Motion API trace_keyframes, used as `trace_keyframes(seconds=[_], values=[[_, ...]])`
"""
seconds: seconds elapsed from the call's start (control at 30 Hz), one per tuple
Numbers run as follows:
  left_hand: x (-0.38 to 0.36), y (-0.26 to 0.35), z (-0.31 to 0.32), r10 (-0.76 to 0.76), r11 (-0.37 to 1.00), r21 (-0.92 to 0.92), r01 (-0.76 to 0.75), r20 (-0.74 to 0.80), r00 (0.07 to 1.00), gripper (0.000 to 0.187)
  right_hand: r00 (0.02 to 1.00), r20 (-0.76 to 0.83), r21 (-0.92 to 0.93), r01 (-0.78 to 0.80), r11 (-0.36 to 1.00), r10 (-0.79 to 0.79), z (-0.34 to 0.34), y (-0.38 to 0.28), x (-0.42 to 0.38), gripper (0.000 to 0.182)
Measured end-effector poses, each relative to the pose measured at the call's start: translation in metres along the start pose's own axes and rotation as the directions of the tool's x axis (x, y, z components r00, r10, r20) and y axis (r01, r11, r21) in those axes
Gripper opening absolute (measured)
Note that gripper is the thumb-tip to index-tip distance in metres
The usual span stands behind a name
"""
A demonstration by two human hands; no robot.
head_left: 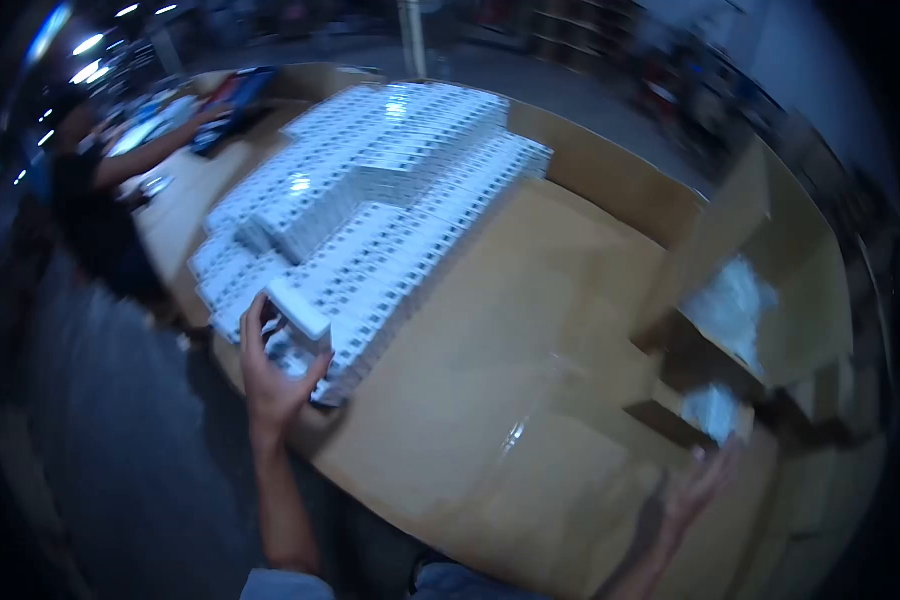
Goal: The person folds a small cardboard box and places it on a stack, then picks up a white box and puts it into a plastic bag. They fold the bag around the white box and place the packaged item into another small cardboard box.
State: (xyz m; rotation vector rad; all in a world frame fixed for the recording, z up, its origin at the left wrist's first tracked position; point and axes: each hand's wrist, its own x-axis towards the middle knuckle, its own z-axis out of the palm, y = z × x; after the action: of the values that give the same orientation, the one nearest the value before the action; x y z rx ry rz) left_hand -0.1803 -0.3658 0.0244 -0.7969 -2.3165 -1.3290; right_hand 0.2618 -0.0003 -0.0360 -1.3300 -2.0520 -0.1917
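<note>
My left hand grips a small white box between thumb and fingers, over the near corner of the stacked white boxes. Those boxes stand in tight rows and in more than one layer, with dark marks repeating along them. On the other side, my right hand is blurred, its fingers stretched out and nothing visible in them. Its fingertips are right by a small open carton that holds clear plastic.
Brown cardboard covers the table, with a raised cardboard wall along the far edge. A larger open carton with clear plastic inside stands at the right. Another person reaches over the table at the left.
</note>
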Motion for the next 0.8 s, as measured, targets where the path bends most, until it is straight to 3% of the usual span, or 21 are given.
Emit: trace_keyframes(seconds=[0.03, 0.07, 0.1, 0.13, 0.17, 0.23, 0.3, 0.33, 0.43, 0.47, 0.5, 0.57, 0.6, 0.7, 0.77, 0.8], values=[[-0.017, 0.018, 0.015, 0.029, 0.999, -0.013, -0.029, 0.048, 0.998, 0.093, 0.956, 0.061, 0.596, -0.264, 0.758, 0.285, 0.009, -0.03, -0.019, 0.055], [-0.037, 0.041, 0.031, 0.04, 0.995, -0.091, -0.028, 0.136, 0.99, 0.092, 0.964, 0.176, 0.508, -0.263, 0.82, 0.2, -0.02, -0.06, -0.019, 0.058], [-0.06, 0.066, 0.05, 0.057, 0.987, -0.159, -0.021, 0.222, 0.973, 0.092, 0.94, 0.302, 0.683, -0.329, 0.653, 0.158, -0.026, -0.068, -0.033, 0.062], [-0.084, 0.088, 0.074, 0.027, 0.934, -0.346, 0.089, 0.317, 0.948, 0.093, 0.92, 0.386, 0.82, -0.375, 0.432, 0.067, -0.025, -0.074, -0.043, 0.066], [-0.106, 0.111, 0.096, 0.005, 0.845, -0.488, 0.217, 0.414, 0.91, 0.093, 0.884, 0.461, 0.839, -0.407, 0.362, -0.073, -0.037, -0.083, -0.047, 0.069], [-0.14, 0.152, 0.135, 0.035, 0.742, -0.557, 0.373, 0.588, 0.808, 0.096, 0.734, 0.607, 0.793, -0.529, 0.303, -0.306, -0.062, -0.094, -0.044, 0.072], [-0.171, 0.18, 0.165, 0.103, 0.86, -0.432, 0.271, 0.668, 0.737, 0.101, 0.735, 0.581, 0.806, -0.462, 0.37, -0.349, -0.057, -0.082, -0.057, 0.072], [-0.175, 0.195, 0.174, 0.216, 0.91, -0.406, 0.081, 0.632, 0.744, 0.094, 0.837, 0.466, 0.833, -0.304, 0.463, -0.287, -0.071, -0.087, -0.042, 0.053], [-0.16, 0.227, 0.189, 0.316, 0.859, -0.486, 0.16, 0.75, 0.581, 0.078, 0.752, 0.633, 0.714, -0.475, 0.514, -0.183, -0.068, -0.041, -0.046, 0.032], [-0.142, 0.242, 0.188, 0.356, 0.852, -0.495, 0.173, 0.788, 0.503, 0.06, 0.791, 0.598, 0.751, -0.495, 0.437, -0.132, -0.071, -0.029, -0.041, 0.018], [-0.125, 0.252, 0.193, 0.39, 0.88, -0.469, 0.074, 0.803, 0.451, 0.052, 0.809, 0.579, 0.762, -0.494, 0.418, -0.1, -0.07, -0.015, -0.04, 0.017], [-0.091, 0.272, 0.216, 0.602, 0.794, -0.532, -0.293, 0.624, 0.499, 0.042, 0.839, 0.542, 0.788, -0.489, 0.373, -0.044, -0.067, 0.016, -0.043, 0.016], [-0.071, 0.291, 0.227, 0.641, 0.766, -0.522, -0.375, 0.584, 0.497, 0.037, 0.824, 0.566, 0.764, -0.538, 0.356, 0.033, -0.068, 0.028, -0.041, 0.017], [-0.012, 0.347, 0.289, 0.739, 0.672, -0.565, -0.478, 0.467, 0.486, 0.024, 0.833, 0.541, 0.749, -0.541, 0.383, 0.118, -0.069, 0.06, -0.032, 0.016], [0.027, 0.38, 0.348, 0.809, 0.583, -0.531, -0.615, 0.448, 0.379, 0.018, 0.855, 0.501, 0.772, -0.511, 0.377, 0.132, -0.067, 0.075, -0.029, 0.02], [0.04, 0.389, 0.379, 0.773, 0.596, -0.475, -0.647, 0.557, 0.303, 0.021, 0.857, 0.491, 0.785, -0.513, 0.348, 0.158, -0.069, 0.077, -0.024, 0.021]])
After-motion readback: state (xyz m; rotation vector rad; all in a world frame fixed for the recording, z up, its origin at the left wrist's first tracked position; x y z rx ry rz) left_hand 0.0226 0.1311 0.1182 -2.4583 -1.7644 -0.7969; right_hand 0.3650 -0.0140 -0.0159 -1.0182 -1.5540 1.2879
